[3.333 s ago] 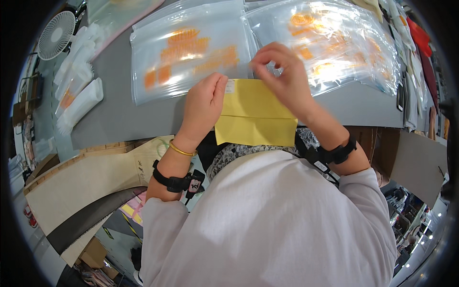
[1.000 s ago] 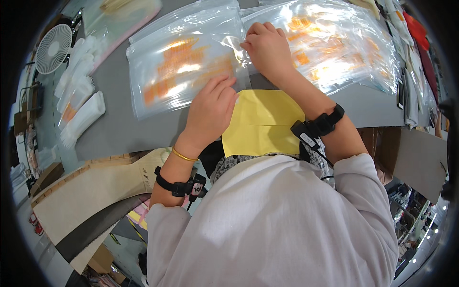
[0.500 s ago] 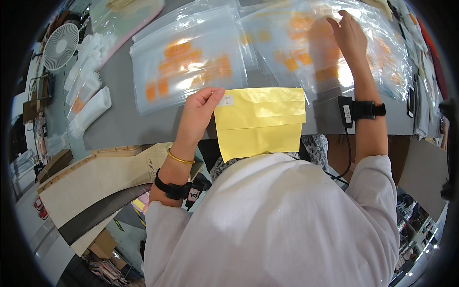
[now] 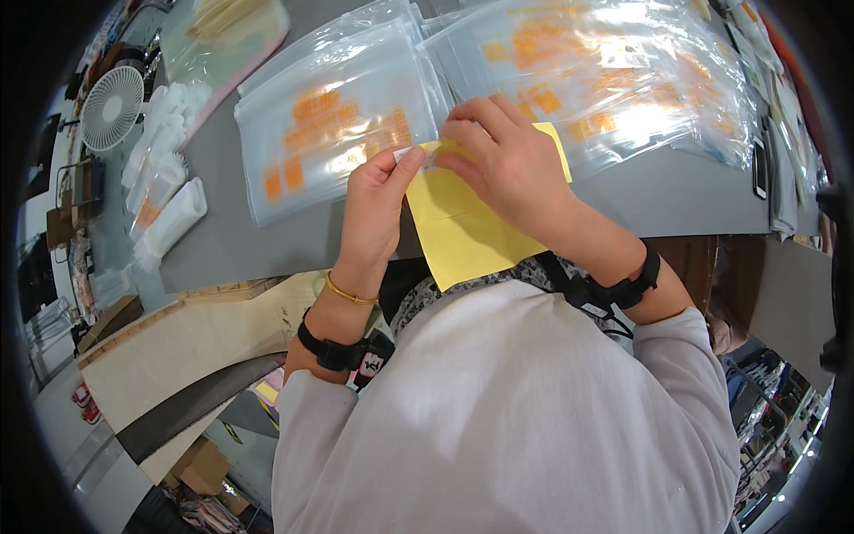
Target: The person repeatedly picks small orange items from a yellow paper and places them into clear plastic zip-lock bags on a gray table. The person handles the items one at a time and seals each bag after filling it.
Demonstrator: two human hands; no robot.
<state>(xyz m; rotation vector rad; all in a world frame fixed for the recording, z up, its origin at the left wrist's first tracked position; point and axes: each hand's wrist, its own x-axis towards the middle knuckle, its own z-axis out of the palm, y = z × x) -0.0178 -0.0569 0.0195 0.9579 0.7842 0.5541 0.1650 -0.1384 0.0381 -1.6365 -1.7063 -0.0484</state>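
Observation:
A yellow paper sheet (image 4: 471,222) with a faint crease hangs in front of my body at the table's near edge. My left hand (image 4: 378,200) is closed on its upper left corner, thumb in front. There a small white label (image 4: 430,158) shows partly between my hands. My right hand (image 4: 511,160) lies across the upper part of the sheet, with its bent fingers and thumb closed at the top edge beside the label. Its fingertips partly hide what they pinch. Just beyond my hands lie clear plastic bags (image 4: 334,133) with orange print, in a stack.
More clear bags with orange print (image 4: 614,80) spread over the right of the grey table (image 4: 213,236). Rolled white plastic bundles (image 4: 173,218) lie at the left, near a white fan (image 4: 112,109). A phone (image 4: 759,167) rests by the right edge.
My right hand has come down and left from over the right-hand bags to the sheet's top edge. My left hand keeps its hold on the corner.

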